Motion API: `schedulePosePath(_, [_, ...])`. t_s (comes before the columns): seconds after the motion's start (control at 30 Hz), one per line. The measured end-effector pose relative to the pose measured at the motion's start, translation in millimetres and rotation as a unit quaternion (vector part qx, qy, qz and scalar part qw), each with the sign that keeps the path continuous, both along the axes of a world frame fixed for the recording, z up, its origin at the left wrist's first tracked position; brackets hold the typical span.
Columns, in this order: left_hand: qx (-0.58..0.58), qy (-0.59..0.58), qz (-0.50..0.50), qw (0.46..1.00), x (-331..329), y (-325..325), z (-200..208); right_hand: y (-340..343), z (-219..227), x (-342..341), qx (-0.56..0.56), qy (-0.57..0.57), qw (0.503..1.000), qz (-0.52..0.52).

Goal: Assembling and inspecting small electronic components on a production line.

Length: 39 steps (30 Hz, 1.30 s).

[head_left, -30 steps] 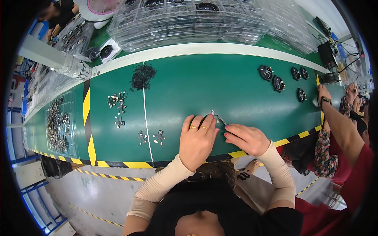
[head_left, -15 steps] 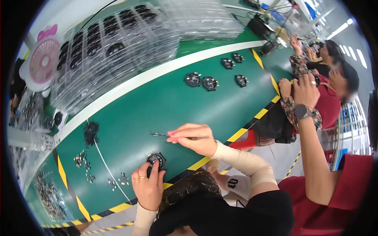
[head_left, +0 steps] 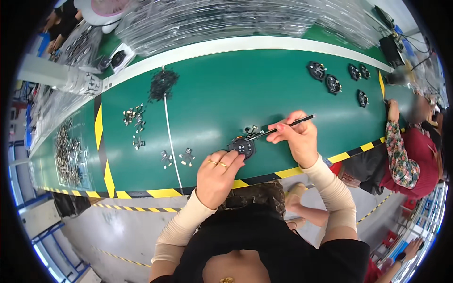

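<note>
My left hand (head_left: 219, 175) is closed on a round black device housing (head_left: 243, 147), its fingertips pressing the near left rim down on the green table. Pale dots show on the housing's upper face. In my right hand (head_left: 302, 140) are slim dark tweezers (head_left: 285, 126), pinched between thumb and fingers and slanting down to the left. Their tip meets the housing's upper right edge. Close by that edge lie small dark parts with light ends (head_left: 253, 130); whether they are joined to the housing I cannot tell.
Left of a white line (head_left: 171, 141) lie small connector parts (head_left: 133, 114) and two similar clusters (head_left: 187, 156). A black heap of small pieces (head_left: 163, 85) sits farther back. Several black housings (head_left: 333, 84) stand far right. Stacked clear trays (head_left: 222, 21) line the back; a co-worker (head_left: 409, 158) sits right.
The view has swung left. The tweezers, earlier held apart from the housing with a small dark piece at their tip, now reach its edge. My left hand still holds the housing.
</note>
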<state>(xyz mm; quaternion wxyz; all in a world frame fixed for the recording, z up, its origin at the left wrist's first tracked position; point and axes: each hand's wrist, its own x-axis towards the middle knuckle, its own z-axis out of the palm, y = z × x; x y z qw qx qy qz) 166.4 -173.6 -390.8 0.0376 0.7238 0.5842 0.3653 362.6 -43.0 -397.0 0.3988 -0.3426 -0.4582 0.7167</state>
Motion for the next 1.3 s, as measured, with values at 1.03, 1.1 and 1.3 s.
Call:
schedulePosePath(1.03, [0.01,0.001,-0.025,1.0,-12,1,-8,15,12,-16,-0.05,-0.085,0.987,0.13])
schedulePosePath(1.1, [0.012,0.015,-0.025,1.0,-12,0,-9,15,13,-16,-0.056,-0.086,0.986,0.132])
schedulePosePath(1.3, [0.006,0.08,-0.058,0.995,-14,-2,-2,14,13,-17,-0.071,-0.086,0.987,0.119])
